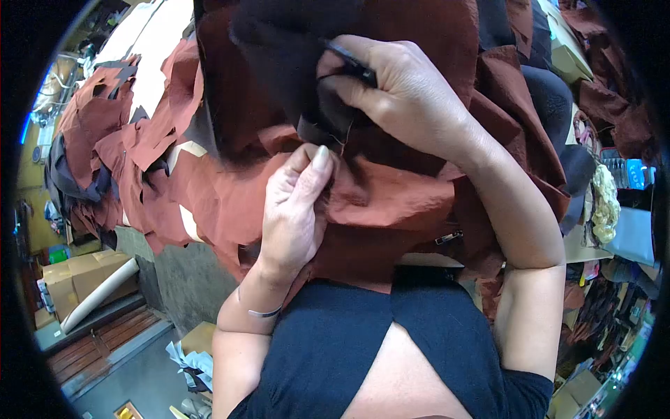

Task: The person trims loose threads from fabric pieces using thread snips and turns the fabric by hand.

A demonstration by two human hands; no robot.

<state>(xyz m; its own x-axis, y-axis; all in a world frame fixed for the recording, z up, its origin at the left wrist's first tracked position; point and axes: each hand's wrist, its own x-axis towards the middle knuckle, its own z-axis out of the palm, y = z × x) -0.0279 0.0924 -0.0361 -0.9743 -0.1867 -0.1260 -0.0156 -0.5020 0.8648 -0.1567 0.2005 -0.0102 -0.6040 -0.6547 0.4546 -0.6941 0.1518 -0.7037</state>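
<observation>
My left hand (296, 202) is closed in a pinch, thumb on top, on the edge of the rust-brown fabric (398, 192). Just above its fingertips lies a fold of black fabric (279, 63), with loose threads hanging near it. My right hand (398, 87) is up and to the right, its fingers wrapped round small black thread snips (352, 64). Their blades are hard to make out against the dark cloth.
More rust-brown and black cut pieces (139, 146) spread over the left of the table. A small zipper pull (448, 238) lies close to my body. At right are a plastic bottle (631, 173) and a pale yarn bundle (604, 202). A cardboard box (87, 276) stands lower left.
</observation>
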